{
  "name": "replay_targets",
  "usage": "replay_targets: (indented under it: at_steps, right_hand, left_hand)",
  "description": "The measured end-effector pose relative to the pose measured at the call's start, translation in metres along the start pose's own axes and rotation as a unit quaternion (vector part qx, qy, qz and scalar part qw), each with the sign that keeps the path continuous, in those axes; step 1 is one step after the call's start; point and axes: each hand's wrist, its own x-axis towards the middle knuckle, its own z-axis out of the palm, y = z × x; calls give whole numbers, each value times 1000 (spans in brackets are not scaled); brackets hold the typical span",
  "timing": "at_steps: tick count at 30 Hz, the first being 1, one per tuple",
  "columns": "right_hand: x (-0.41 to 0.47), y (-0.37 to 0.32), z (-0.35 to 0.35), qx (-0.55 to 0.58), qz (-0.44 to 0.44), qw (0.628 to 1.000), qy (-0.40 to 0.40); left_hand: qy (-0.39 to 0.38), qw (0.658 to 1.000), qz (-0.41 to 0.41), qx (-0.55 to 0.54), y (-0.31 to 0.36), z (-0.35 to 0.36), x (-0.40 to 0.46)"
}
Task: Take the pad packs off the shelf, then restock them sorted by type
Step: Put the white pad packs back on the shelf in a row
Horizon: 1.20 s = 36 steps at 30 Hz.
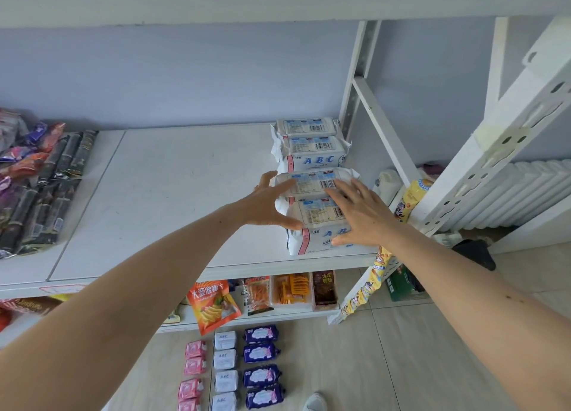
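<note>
I see the white shelf point(173, 200) wide and bare left of four white pad packs point(312, 163) rowed along its right edge; my left hand point(265, 203) and right hand point(364, 212) lie spread on the nearest

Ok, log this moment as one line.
phase: restocking | left hand: open, on white ABC packs | right hand: open, same stack | shelf | floor packs: sorted, waiting

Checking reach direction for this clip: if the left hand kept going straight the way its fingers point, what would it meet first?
The left hand would likely meet the front white pad packs right away; its fingertips already look on them.
</note>
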Motion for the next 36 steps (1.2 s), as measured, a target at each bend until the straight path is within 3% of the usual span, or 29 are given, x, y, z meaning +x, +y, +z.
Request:
replay_targets:
  at_steps: [8,13,19,22,25,30,36]
  right_hand:
    - [13,2,-6,20,6,1000,1]
    - [17,1,-2,25,8,1000,-2]
    - [28,7,-14,124,29,992,4]
    - [40,12,-29,216,41,974,45]
    - [54,19,-39,317,110,939,79]
    - [81,21,-49,349,201,914,47]
    - [97,21,-47,401,187,896,23]
  left_hand:
    - [-11,1000,-7,11,12,-13,6]
    - [1,999,34,-19,16,-18,3]
    - [20,995,-22,-93,15,-18,4]
    - [29,984,-44,-168,26,-20,4]
    - [38,966,-57,-250,29,-18,16]
    - [57,946,-50,-317,33,-18,37]
    - [69,941,-46,-329,27,-15,47]
